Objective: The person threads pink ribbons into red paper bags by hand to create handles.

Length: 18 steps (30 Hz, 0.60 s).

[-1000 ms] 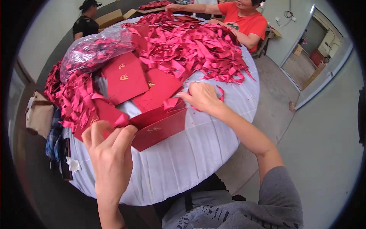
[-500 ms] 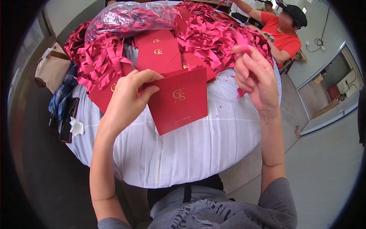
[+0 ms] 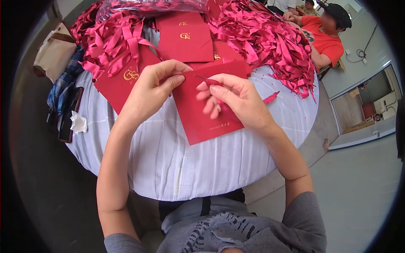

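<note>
My left hand [image 3: 148, 93] pinches the upper left corner of a flat red paper bag [image 3: 198, 124], held tilted above the white cloth. In front of the bag, near its top edge, my right hand [image 3: 238, 98] is closed on a red ribbon [image 3: 271, 98]. One ribbon end sticks out between the thumb and forefinger, close to my left fingertips. Its other end shows past the right side of the hand. The right hand covers the bag's gold emblem, and its lower fingers are slightly blurred.
Beyond lie stacked red bags [image 3: 181, 44], a large ribbon heap [image 3: 261, 42] and more ribbons [image 3: 116, 40] beside a clear plastic bag [image 3: 152, 5]. At left are a phone [image 3: 69, 118], crumpled tissue [image 3: 79, 122], a blue plaid item [image 3: 65, 92] and a beige bag [image 3: 55, 52]. A person [image 3: 327, 42] sits at far right.
My right hand has come left and inward with the ribbon, from beside the bag to its top edge. The bag has shifted slightly right. The person at far right has lowered an arm.
</note>
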Motion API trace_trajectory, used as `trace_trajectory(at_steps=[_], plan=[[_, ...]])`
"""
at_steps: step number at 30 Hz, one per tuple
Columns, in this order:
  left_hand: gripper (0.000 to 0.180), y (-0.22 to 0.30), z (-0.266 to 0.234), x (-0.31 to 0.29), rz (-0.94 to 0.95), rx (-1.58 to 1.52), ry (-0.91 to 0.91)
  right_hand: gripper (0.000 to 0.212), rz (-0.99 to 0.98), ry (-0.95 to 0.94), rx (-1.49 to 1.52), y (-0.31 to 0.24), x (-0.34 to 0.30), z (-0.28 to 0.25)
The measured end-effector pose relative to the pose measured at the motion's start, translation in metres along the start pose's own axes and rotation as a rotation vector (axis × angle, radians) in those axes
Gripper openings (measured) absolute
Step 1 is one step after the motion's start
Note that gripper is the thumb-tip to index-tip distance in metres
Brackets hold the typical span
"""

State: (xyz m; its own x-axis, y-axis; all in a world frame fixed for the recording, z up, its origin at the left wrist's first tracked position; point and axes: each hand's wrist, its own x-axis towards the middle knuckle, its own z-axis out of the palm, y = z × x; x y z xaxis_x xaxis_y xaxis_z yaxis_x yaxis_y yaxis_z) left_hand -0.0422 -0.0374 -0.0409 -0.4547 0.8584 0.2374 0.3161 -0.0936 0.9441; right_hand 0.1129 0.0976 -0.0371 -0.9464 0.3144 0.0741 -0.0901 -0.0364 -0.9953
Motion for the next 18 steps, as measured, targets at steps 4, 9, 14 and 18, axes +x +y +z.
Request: trace_trajectory(at_steps=[4,9,14,18], plan=[[0.017,0.002,0.001,-0.003,-0.003,-0.012,0.004,0.026,0.068,-0.010,0.006,-0.009,-0.003,-0.001],[0.018,-0.001,0.000,-0.005,-0.008,-0.019,0.003,0.030,0.057,-0.005,-0.102,-0.008,-0.003,0.002],[0.018,0.007,0.003,-0.005,-0.004,-0.016,-0.017,0.029,-0.036,0.030,-0.250,-0.005,-0.006,0.002],[0.018,0.004,0.004,-0.004,-0.018,-0.039,-0.011,0.022,-0.168,0.137,-0.489,0.007,-0.005,0.008]])
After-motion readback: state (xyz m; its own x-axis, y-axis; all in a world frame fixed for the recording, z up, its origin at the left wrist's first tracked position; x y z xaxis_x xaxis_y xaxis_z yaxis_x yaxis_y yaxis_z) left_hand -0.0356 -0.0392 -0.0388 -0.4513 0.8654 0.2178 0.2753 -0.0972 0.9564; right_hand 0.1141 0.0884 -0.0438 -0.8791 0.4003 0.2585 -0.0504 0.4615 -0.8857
